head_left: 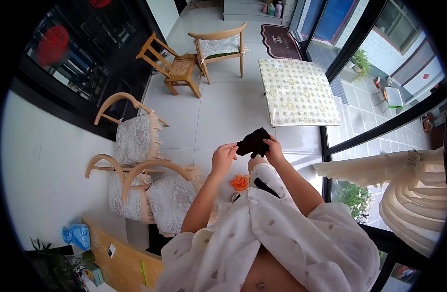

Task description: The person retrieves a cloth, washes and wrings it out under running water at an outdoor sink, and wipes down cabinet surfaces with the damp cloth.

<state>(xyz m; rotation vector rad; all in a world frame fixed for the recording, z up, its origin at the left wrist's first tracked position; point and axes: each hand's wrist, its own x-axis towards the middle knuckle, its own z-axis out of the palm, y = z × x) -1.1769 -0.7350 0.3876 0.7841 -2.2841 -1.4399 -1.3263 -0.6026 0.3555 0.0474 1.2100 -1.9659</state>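
A small dark black cloth piece point(253, 143), sock-like in shape, is stretched between my two hands above my raised leg. My left hand point(225, 156) pinches its left end between thumb and fingers. On its right side, my right hand point(274, 147) grips the fabric with the fingers closed. Small folds of the cloth hang at its lower edge, close to the bare skin of my leg point(256, 162). White spotted clothing point(272, 214) covers my lap, with a dark strip point(266, 187) on it. A crumpled orange item point(239, 182) is on the floor below my left hand.
Chairs with lace covers point(172, 199) stand at the left. Beyond are a wooden chair point(180, 69), a curved-back chair point(218, 46) and a table with a patterned cloth point(298, 92). A desk point(121, 258) is lower left; glass doors and a curtain point(413, 190) are right.
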